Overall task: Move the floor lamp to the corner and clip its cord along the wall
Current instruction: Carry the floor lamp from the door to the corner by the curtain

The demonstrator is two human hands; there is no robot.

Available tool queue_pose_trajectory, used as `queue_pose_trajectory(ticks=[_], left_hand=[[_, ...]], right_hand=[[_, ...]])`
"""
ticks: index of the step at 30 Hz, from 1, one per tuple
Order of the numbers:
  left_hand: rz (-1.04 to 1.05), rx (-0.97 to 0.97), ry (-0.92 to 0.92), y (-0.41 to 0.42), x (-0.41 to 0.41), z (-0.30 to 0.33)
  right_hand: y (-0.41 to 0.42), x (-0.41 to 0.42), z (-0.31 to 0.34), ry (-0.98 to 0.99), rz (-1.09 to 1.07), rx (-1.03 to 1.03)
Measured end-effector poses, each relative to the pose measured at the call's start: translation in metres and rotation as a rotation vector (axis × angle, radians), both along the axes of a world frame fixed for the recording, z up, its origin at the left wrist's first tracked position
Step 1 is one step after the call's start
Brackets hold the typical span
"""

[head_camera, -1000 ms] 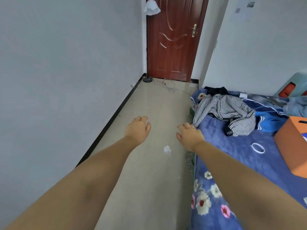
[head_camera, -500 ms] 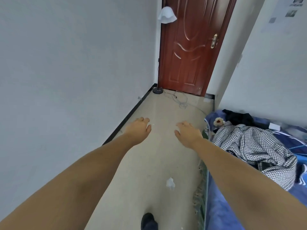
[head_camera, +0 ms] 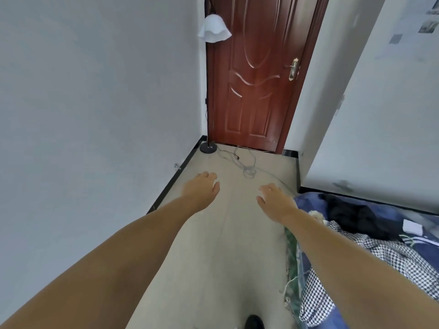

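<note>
The floor lamp stands in the far left corner beside the door: a white bell shade (head_camera: 214, 28), a thin dark pole and a round black base (head_camera: 208, 147). Its cord (head_camera: 248, 167) lies in loose loops on the floor in front of the door. My left hand (head_camera: 202, 186) and my right hand (head_camera: 275, 200) are stretched out ahead of me, palms down, fingers slightly spread and holding nothing. Both are well short of the lamp and cord.
A dark red door (head_camera: 256, 74) closes the end of the narrow passage. The left wall has a black skirting (head_camera: 175, 176) and a small metal doorstop (head_camera: 177, 166). A bed (head_camera: 308, 269) with a checked shirt (head_camera: 392, 255) fills the right side. My shoe (head_camera: 254, 322) shows at the bottom.
I have walked toward the door; lamp, cord and door are nearer and larger. The white scrap on the floor has passed out of view. Both hands stay empty and outstretched.
</note>
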State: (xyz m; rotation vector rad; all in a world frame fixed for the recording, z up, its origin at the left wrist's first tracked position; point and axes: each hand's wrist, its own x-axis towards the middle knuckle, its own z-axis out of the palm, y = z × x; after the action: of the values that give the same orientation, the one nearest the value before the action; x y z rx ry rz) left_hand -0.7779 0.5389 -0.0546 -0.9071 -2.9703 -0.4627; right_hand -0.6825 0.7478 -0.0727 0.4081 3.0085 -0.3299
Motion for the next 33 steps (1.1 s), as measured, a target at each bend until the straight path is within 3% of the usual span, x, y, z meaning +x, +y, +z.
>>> queue_pose_trajectory(ticks=[9,11,13,20,33], left_hand=[[0.068,0.097,0.004,0.137,-0.19,0.002],[0.093,0.119,0.022,0.18,-0.259,0.009],[0.096,0.127,0.025,0.186,-0.277,0.014],[0.156,0.162,0.052,0.257,-0.456,0.0],[0.099,0.126,0.009,0.387,-0.773,-0.006]], right_hand=[[0.153,-0.193,0.005,-0.006,-0.009,-0.017],[0.201,-0.269,0.012,-0.013,-0.014,-0.023],[0.207,-0.292,0.018,-0.024,-0.014,-0.026],[0.259,-0.477,0.007,-0.037,0.118,0.013],[0.377,-0.782,0.011,-0.031,0.075,-0.045]])
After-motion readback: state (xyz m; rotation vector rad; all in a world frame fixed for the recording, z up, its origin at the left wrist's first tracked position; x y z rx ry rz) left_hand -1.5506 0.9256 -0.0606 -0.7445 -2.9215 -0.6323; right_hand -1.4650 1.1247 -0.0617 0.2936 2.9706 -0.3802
